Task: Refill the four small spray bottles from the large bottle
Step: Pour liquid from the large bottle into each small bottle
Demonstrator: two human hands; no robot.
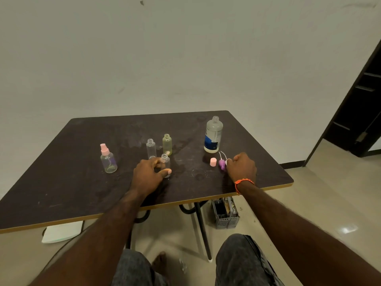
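Gripping: small clear bottle (165,165) held upright by left hand (148,176), thumb in front, fingers curled behind; neck open, no cap.
R hand: right hand (243,166) knuckles-up on table (82,193), fingers curled over white sprayer head (226,162); what's pinched can't be confirmed.
Beside R hand: purple sprayer head (221,164), pink cap (213,162), just left of it.
Key relation: large bottle (213,134) upright, uncapped, just beyond R hand, well right of held bottle. R hand nearer, judged the one for pouring.
Others: two open small bottles (151,148) (167,144) behind L hand; pink-capped bottle (108,158) far left.
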